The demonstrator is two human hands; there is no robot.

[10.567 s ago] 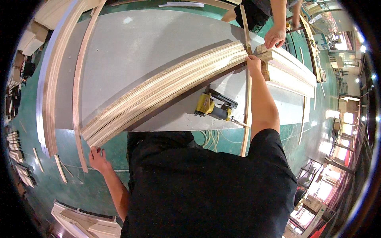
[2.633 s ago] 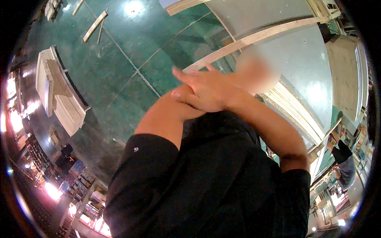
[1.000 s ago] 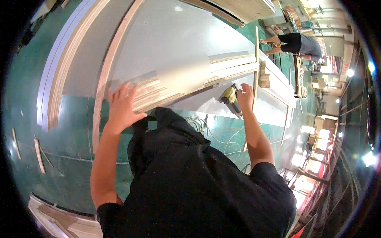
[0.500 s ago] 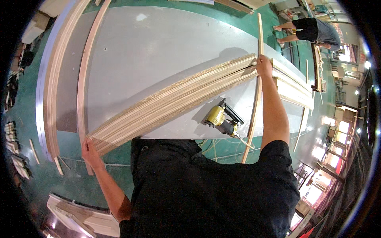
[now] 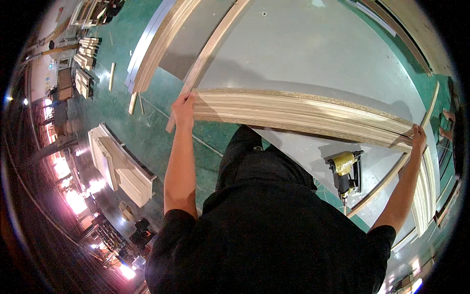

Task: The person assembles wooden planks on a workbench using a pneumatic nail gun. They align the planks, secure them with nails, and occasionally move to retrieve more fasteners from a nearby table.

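Note:
A bundle of long, thin wooden strips (image 5: 293, 113), with rough chipboard-like faces on its outer sides, lies across the front part of a large grey panel (image 5: 338, 54). My left hand (image 5: 183, 109) is closed on its left end, beside a narrow wooden batten (image 5: 218, 39). At the far right end, my right hand (image 5: 418, 138) grips the bundle where it meets another thin batten (image 5: 379, 188). The fingers of both hands are partly hidden. A yellow and black nail gun (image 5: 345, 169) rests on the panel between the bundle and my right forearm, its hose running toward me.
More stacked strips (image 5: 425, 196) lie beyond my right forearm. Left of the panel are long wooden boards (image 5: 164, 46) and pale metal-like lengths (image 5: 149, 39). White panel pieces (image 5: 122, 166) stand on the green floor (image 5: 147, 117). Another person's feet (image 5: 446, 125) show at the right edge.
My view has turned left, so the bundle, nail gun and panel appear rotated and shifted right. Both hands stay at the bundle's ends. The other person has mostly left the picture.

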